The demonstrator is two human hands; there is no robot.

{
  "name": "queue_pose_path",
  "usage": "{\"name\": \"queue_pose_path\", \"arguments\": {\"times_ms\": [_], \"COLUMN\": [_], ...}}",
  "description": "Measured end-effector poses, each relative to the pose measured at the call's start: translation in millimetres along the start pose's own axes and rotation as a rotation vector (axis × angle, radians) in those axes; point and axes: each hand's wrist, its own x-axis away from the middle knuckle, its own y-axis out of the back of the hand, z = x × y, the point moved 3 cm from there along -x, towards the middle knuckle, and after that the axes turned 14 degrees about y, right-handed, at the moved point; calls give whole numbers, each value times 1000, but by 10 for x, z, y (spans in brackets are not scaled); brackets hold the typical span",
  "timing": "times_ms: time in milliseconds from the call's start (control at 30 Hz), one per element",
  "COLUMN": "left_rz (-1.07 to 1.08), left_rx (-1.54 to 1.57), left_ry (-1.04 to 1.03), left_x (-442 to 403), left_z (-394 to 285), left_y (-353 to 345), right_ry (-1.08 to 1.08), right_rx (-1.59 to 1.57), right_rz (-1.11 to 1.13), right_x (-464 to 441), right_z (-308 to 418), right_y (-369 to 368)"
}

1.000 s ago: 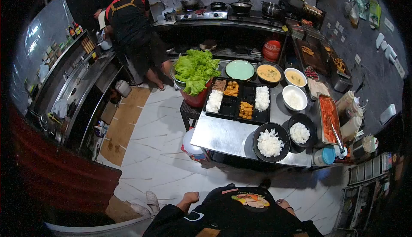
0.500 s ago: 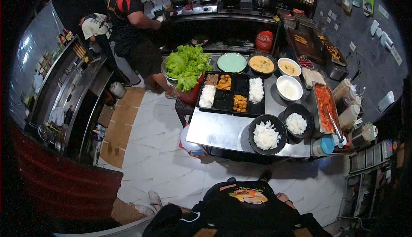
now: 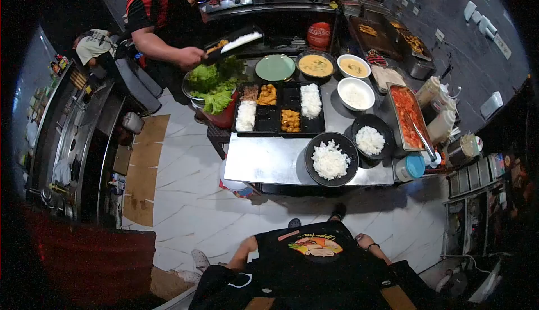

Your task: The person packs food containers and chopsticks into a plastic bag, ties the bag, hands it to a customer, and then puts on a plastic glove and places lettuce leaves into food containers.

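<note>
My left hand [image 3: 245, 248] hangs low at the left edge of my black apron [image 3: 314, 271], with a small white patch beside its fingertips. At the apron's right edge is my right hand [image 3: 366, 241], a dark band at its wrist. The fingers of both hands are partly hidden and too small to read. Ahead, apart from my hands, stands a steel table [image 3: 264, 158]. A black bowl of rice [image 3: 331, 161] and a smaller one [image 3: 370, 140] are nearest me. Two black compartment trays [image 3: 264, 126] behind them hold rice, meat and orange-brown pieces.
A co-worker's hand [image 3: 191, 57] holds a tilted black tray [image 3: 241, 39] above a bowl of lettuce [image 3: 213, 88]. A green plate [image 3: 275, 67], soup bowls [image 3: 315, 66], a white bowl [image 3: 356, 94], a red-food pan [image 3: 405, 116] and sauce bottles [image 3: 441, 125] line the table.
My left hand has come into view at the apron's edge, and my right hand shows more. The co-worker has turned to the table and brought a black tray over the lettuce. The view has shifted.
</note>
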Motion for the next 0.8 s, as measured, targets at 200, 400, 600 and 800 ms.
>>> {"name": "queue_pose_path", "arguments": {"times_ms": [200, 400, 600, 800], "left_rz": [-515, -376, -358, -401], "left_rx": [717, 2006, 2162, 2041], "left_ry": [337, -133, -431, 28], "left_x": [544, 816, 744, 694], "left_z": [234, -90, -415, -657], "left_y": [1436, 2868, 3771, 3250], "right_ry": [-160, -178, -23, -30], "right_rx": [-274, -418, -376, -327], "right_rz": [-62, -170, -195, -240], "right_x": [85, 160, 27, 64], "right_z": [37, 337, 465, 863], "right_y": [68, 303, 514, 880]}}
